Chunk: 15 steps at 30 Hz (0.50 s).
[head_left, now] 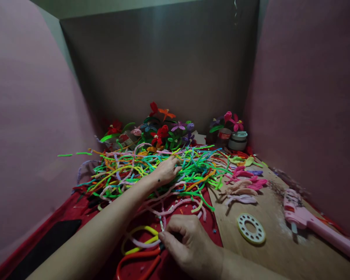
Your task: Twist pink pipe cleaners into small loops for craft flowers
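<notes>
A big tangled pile of fuzzy pipe cleaners (pixel 128 168) in green, yellow, pink, orange and blue covers the red cloth (pixel 212 229). My left hand (pixel 167 170) reaches onto the pile, its fingers curled among the strands; which strand they grip, if any, is hidden. Nearer to me, my right hand (pixel 189 241) is closed, thumb against fingers, where yellow and pale pipe cleaners (pixel 144 230) bent into loops come together. Just below lie the orange-red handles (pixel 138 254) of what look like scissors, partly covered by that hand.
Pipe-cleaner flowers (pixel 163 134) stand at the back, with a lidded jar (pixel 238 140) to their right. On the wooden board (pixel 230 256) are pink petal pieces (pixel 246 179), a holed ring (pixel 251 229) and a pink glue gun (pixel 299 217). A black flat object (pixel 46 245) lies left. Pink panels flank both sides.
</notes>
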{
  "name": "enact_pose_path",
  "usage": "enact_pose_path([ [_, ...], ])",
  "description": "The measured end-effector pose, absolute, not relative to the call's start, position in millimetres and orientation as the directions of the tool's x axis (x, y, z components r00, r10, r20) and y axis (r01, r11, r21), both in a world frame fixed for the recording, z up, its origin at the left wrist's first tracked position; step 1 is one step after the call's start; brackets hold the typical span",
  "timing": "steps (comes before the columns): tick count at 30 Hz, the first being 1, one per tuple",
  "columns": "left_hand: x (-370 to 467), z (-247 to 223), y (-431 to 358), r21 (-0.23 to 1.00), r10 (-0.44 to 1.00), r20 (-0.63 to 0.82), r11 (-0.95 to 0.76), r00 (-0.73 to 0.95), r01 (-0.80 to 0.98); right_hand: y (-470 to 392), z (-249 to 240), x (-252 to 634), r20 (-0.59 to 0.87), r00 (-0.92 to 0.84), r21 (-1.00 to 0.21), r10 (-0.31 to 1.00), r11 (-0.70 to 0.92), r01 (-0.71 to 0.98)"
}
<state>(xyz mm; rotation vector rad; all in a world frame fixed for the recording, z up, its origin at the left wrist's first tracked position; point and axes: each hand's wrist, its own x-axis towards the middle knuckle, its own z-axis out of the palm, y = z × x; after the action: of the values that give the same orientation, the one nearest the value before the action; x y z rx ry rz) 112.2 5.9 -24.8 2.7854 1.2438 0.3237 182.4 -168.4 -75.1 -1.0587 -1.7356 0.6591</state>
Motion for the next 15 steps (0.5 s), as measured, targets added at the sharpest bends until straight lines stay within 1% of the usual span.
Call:
enact_pose_path([
  [3, 113.5, -30.6, 16.3, 0.165, 0.794, 0.178, -0.607, 0.582, 0.777, -167.8, -75.6, 182.9, 0.448, -0.159, -0.800, 0.880, 0.474, 0.368],
  [8, 116.4, -39.8, 34.7, 0.199, 0.816, 0.212, -0.575, 0.538, 0.793, -166.2, -76.0, 182.9, 0.455, -0.161, -0.790, 0.876, 0.480, 0.381],
  [15, 113.1, -32.2, 33.1, 0.298, 0.833, 0.274, -0.550, 0.482, 0.781, -166.0, -74.0, 183.0, 0.463, -0.168, -0.785, 0.870, 0.491, 0.377],
])
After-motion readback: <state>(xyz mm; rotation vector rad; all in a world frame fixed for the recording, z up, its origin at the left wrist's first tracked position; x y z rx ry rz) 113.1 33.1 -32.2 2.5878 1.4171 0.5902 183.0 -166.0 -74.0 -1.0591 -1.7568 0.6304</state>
